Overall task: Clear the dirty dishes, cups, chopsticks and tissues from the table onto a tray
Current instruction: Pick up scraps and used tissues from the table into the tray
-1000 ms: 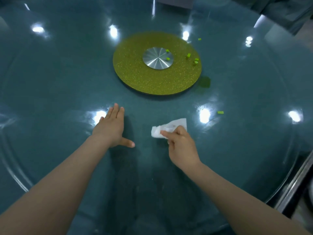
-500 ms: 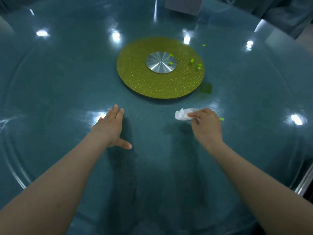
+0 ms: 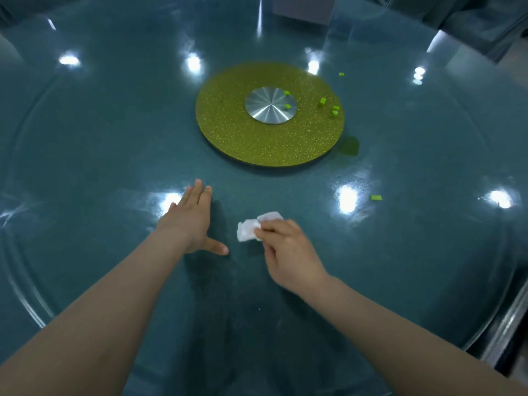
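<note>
The left hand [image 3: 187, 222] lies flat on the teal glass counter [image 3: 100, 138], fingers straight toward 12 o'clock, thumb splayed toward 3 o'clock. Just beside it at 3 o'clock, the right hand [image 3: 288, 252] curls its fingers on a crumpled white tissue [image 3: 248, 230], pressing it on the glass. At 12 o'clock sits the gold turntable [image 3: 257, 138], scattered with green scraps [image 3: 323, 100].

Turntable disc [image 3: 257, 144] sat at centre of the tabletop [image 3: 85, 132], hub [image 3: 271, 105] in its middle. Small food bits [image 3: 334, 110] lay on the disc's right part; one more [image 3: 376, 198] on the tabletop, right of the hands. Left hand [image 3: 187, 224] lay flat, near side of the disc. Just right of it, right hand [image 3: 288, 252] pressed a tissue [image 3: 251, 228], apparently against the tabletop.
</note>
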Demonstrator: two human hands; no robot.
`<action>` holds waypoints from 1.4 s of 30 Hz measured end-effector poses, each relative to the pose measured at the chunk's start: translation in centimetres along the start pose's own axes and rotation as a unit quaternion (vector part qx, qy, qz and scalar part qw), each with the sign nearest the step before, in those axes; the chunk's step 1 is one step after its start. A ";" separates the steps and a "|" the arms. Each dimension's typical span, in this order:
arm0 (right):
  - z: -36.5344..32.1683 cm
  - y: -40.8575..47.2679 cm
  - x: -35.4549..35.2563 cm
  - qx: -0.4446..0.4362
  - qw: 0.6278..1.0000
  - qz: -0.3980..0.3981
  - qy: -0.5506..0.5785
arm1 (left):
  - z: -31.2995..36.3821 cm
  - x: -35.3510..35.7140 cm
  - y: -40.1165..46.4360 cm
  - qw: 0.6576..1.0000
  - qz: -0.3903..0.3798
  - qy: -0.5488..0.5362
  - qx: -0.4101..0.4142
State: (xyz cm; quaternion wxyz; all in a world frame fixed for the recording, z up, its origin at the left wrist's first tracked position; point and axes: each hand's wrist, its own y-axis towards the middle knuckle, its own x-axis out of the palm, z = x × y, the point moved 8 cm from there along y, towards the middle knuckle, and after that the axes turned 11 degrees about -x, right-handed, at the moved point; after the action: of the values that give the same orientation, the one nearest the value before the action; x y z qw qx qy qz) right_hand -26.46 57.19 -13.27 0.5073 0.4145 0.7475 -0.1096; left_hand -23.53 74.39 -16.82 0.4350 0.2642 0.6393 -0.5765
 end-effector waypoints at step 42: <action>5.7 -2.8 -2.8 0.127 0.986 -0.105 0.013 | 5.5 -0.1 -4.1 0.971 0.033 -0.209 0.111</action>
State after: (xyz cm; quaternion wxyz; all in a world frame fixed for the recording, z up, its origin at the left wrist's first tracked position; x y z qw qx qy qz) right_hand -24.29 50.62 -14.25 0.4261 0.3959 0.7738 -0.2508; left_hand -25.54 68.23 -14.46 0.5460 0.2054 0.4572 -0.6713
